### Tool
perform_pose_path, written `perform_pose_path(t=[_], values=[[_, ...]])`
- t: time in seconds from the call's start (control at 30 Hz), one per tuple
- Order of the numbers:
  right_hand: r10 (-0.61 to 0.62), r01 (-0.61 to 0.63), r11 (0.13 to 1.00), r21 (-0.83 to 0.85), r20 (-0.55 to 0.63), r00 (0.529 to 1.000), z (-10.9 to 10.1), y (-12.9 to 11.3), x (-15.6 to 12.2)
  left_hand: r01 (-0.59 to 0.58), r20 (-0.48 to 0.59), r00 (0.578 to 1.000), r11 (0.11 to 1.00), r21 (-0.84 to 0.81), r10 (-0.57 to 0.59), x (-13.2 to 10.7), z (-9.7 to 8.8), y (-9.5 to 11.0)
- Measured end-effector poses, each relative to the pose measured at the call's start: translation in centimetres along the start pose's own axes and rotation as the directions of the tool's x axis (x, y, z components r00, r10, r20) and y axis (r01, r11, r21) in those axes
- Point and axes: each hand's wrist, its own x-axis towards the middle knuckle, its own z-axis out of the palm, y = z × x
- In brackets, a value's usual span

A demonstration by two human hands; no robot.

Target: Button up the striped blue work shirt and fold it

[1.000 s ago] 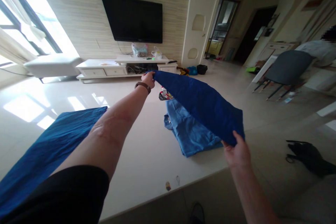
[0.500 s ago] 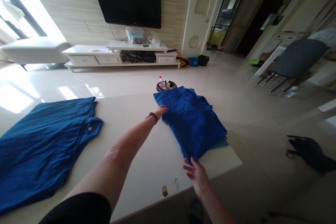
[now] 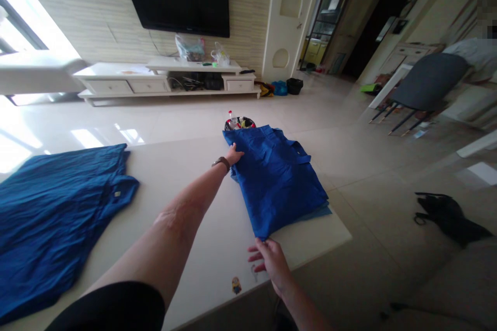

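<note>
A folded blue garment (image 3: 279, 176) lies on top of more blue cloth (image 3: 320, 211) at the white table's (image 3: 202, 264) right end; its exact kind is unclear. At its far left edge, my left hand (image 3: 235, 155) holds the cloth, thumb on top and the other fingers partly hidden. Thumb and forefinger of my right hand (image 3: 272, 264) pinch the near corner, while the other fingers stay apart. A second blue garment (image 3: 58, 207), with a small pale label, is spread over the table's left side.
Near the table's front edge are a small cartoon sticker (image 3: 236, 285) and a clear hook (image 3: 254, 272). Behind the table stands a bin (image 3: 248, 122) with a red-capped bottle. A TV cabinet (image 3: 112, 85), a grey chair (image 3: 430, 83) and a black bag (image 3: 446, 217) are farther off.
The garment's near corner has shifted left with my right hand, which now pinches it more closely. My left hand has moved slightly up along the left edge. The view has turned a little.
</note>
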Motion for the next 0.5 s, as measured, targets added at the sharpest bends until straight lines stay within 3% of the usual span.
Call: perform_pose_path(t=[0.1,0.2,0.27,0.33,0.4,0.5], values=[[0.076,-0.034,0.965,-0.261,0.151,0.986,-1.0,0.5,-1.0,0.046,-0.114,0.993,0.988,0.15,-0.029,-3.4,-1.2,-0.4],[-0.07,0.133,0.899,-0.418,0.162,0.984,-3.5,0.4,-4.3,-0.011,-0.114,0.993,0.966,0.258,0.041,-9.9,-2.8,-1.3],[-0.153,0.226,0.839,-0.494,0.185,0.971,-5.4,0.3,-7.7,-0.164,-0.016,0.982,0.896,0.413,0.187,-16.1,-4.0,-2.4],[-0.153,0.243,0.784,-0.571,0.202,0.967,-7.1,0.5,-11.8,-0.205,0.057,0.977,0.842,0.5,0.204,-23.4,-5.6,-4.0],[-0.118,0.242,0.713,-0.658,0.228,0.967,-8.2,1.3,-16.0,-0.185,0.132,0.982,0.803,0.567,0.133,-31.3,-7.7,-5.8],[-0.149,0.27,0.544,-0.795,0.225,0.963,-8.4,3.5,-21.7,-0.096,0.197,0.978,0.701,0.706,-0.065,-42.5,-11.8,-7.9]])
